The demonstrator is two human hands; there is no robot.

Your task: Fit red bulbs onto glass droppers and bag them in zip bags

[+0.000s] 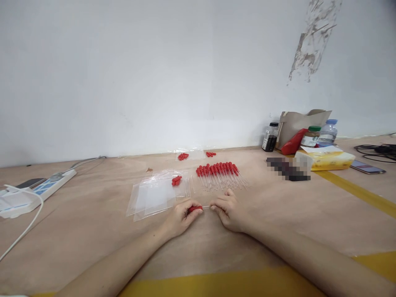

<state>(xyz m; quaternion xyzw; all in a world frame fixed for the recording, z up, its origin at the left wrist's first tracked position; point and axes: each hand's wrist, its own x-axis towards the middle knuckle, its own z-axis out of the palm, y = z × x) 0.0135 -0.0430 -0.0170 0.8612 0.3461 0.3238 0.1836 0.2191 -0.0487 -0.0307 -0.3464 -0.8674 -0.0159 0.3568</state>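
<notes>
My left hand (183,215) is closed round a red rubber bulb (195,208) just above the table. A thin clear tube (206,207) runs from the bulb's end to my right hand (228,210), whose thumb and fingers pinch its other end. Beyond my hands lies a row of assembled droppers (218,169) with red bulbs and clear tubes. Several loose red bulbs (176,180) rest on flat clear plastic bags (151,196) to the left. A few loose clear tubes (187,187) lie between the bags and the row.
More red bulbs (183,156) sit on plastic near the wall. A power strip (40,192) with a white cable is at left. At right stand a dark bottle (270,138), a beige bag (300,123), jars and a yellow tissue pack (331,160), with a phone (367,167) beside it.
</notes>
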